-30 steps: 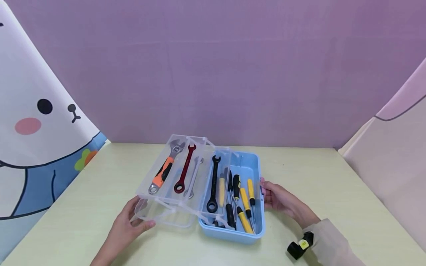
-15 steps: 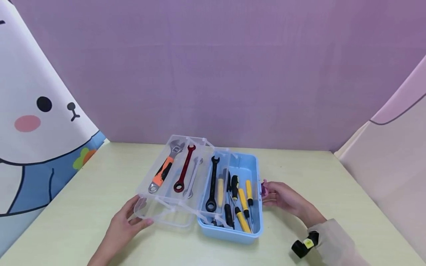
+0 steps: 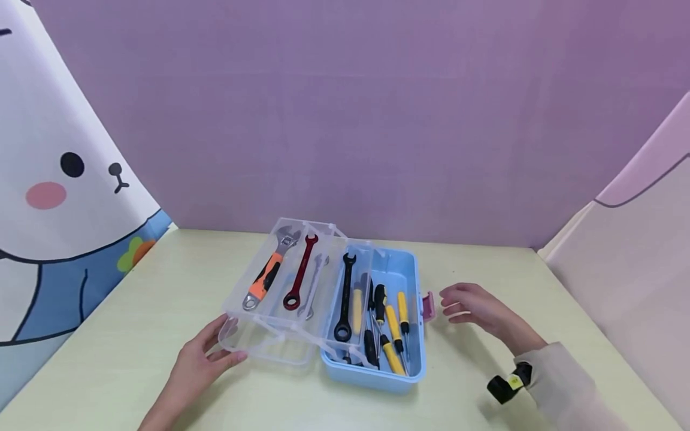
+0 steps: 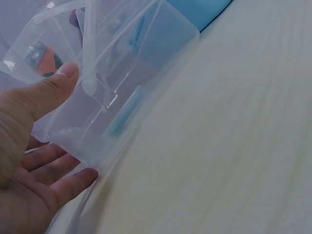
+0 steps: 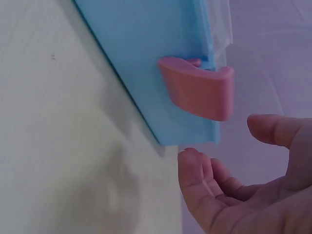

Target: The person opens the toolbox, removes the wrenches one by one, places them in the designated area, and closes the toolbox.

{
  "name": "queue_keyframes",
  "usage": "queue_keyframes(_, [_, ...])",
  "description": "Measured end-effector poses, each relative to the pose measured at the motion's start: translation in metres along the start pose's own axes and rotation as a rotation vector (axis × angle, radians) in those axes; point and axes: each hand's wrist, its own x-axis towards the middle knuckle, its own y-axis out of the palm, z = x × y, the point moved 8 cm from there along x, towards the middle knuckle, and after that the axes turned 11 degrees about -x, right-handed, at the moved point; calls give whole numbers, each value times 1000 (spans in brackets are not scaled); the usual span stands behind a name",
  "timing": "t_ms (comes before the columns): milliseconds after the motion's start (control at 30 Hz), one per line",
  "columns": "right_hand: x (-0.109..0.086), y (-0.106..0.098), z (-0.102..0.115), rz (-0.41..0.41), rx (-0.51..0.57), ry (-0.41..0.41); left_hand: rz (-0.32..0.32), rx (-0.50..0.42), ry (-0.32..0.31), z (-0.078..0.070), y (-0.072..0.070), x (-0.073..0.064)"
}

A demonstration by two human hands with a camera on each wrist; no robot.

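From where I'm standing, the left hand point(image 3: 196, 365) has the near corner of the clear lid point(image 3: 269, 352) between thumb and fingers, thumb on one face and fingertips down by the lower edge; it looks like a light hold. The right hand point(image 3: 480, 308) is spread, thumb well away from the fingers, with nothing in it. Just beyond its fingertips, apart from them, the pink latch point(image 5: 197, 92) stands out from the side of the blue toolbox point(image 3: 372, 383).

The toolbox sits on the worktop point(image 3: 485, 263) between the two hands. Up and to the right of the left hand, the clear trays point(image 3: 331, 287) are fanned out, carrying an orange-handled wrench point(image 3: 265, 278), a red wrench point(image 3: 296, 281) and a black wrench point(image 3: 346, 299). Nearer the right hand, yellow-handled screwdrivers point(image 3: 393, 323) lie loose in the box.

The step in hand, I'd judge, is managing the lid and latch. To do it well, I'd have the left hand lift slowly and evenly, since a jerk could set the wrenches sliding. The right hand would serve best steadying the wall beside the latch, keeping its fingers off the rim and the latch folded outward, out of the lid's path.
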Motion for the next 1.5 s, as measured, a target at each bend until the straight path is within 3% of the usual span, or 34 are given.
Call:
queue_keyframes(267, [-1,-21,26,-10,-56,-5,7,14,-6,2,0,3])
queue_keyframes(600, [5,-28,64,9,-111,-19,-7,22,7,3,0,2])
queue_keyframes(800, [11,-25,78,20,-149,-26,-22,23,30,0,-1,0])
queue_keyframes(1067, [19,-17,95,32,-189,-21,-18,14,10,2,0,0])
queue_keyframes(1500, [37,2,116,54,-178,6,-41,19,46,1,0,-3])
